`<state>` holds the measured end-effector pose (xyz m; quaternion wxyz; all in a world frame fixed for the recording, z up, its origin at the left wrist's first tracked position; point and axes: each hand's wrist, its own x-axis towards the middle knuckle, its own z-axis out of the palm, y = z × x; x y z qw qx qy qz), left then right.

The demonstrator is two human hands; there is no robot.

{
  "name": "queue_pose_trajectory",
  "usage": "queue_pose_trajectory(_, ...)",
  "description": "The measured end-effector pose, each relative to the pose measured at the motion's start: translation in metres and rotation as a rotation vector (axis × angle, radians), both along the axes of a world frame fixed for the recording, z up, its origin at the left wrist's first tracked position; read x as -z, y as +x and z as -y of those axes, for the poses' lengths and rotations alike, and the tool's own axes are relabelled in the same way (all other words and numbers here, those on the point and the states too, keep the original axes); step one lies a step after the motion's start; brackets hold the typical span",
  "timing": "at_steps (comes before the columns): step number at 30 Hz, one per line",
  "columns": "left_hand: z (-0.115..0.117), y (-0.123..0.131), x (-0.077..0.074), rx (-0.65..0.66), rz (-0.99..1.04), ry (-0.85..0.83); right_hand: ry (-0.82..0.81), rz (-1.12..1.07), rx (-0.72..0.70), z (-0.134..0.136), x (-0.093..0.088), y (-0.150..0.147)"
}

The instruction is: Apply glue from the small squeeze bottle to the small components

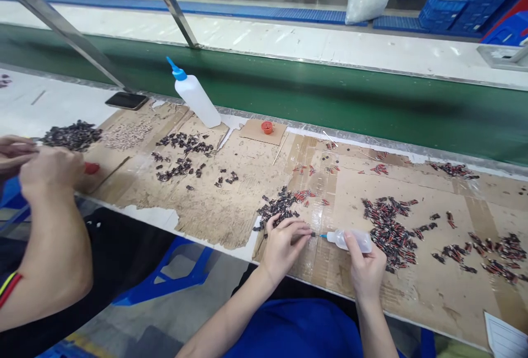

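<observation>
Small bottle [340, 238]: held right of centre in the lower half of the frame, over the cardboard [229, 220]; its side and rear are partly covered by the right hand [368, 269], and no liquid level can be made out.
Dark piece [313, 234]: pinched at the fingertips of the left hand [284, 245], mostly hidden; its shape is too small to be told, and contact with the bottle's thin tip cannot be confirmed.
Black heap [282, 204]: partly covered by the left fingers, near the frame's centre.
Lower right corner: a white sheet [507, 336] is cut off by the frame edge.
Left edge: a co-worker's hand [51, 171] is seen beside a red object [91, 168]; what is held there is concealed.
Bottle's direction: the blue tip is pointed leftward, at the dark piece; the long axis is laid nearly level across the frame, with the rear slightly lower.
Right hand's pose: raised from the lower edge, the thumb pressed along the bottle's near side, the fingers closed around it and largely concealed.
Left hand's pose: reached in from the lower left, palm down, thumb and forefinger brought together on the piece, the other fingers bent.
Red-and-black parts [390, 231]: heaped just right of the bottle.
</observation>
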<state>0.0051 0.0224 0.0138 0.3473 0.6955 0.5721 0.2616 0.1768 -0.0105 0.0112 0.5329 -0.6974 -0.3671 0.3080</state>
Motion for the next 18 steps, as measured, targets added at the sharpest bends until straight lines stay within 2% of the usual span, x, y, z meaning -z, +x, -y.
queue_pose_trajectory(9, -0.0003, -0.0004, 0.0015, 0.006, 0.0, 0.01, 0.0, 0.022, -0.091, -0.0035, -0.0069, -0.0019)
queue_pose_trajectory(14, -0.0003, -0.0012, 0.0032, 0.023, 0.005, 0.017, 0.022, -0.005, -0.054, -0.0043, -0.0073, -0.0017)
queue_pose_trajectory(18, -0.0007, -0.0002, 0.0058, 0.019, 0.006, 0.027, 0.065, -0.068, 0.007, -0.002, 0.0006, 0.001)
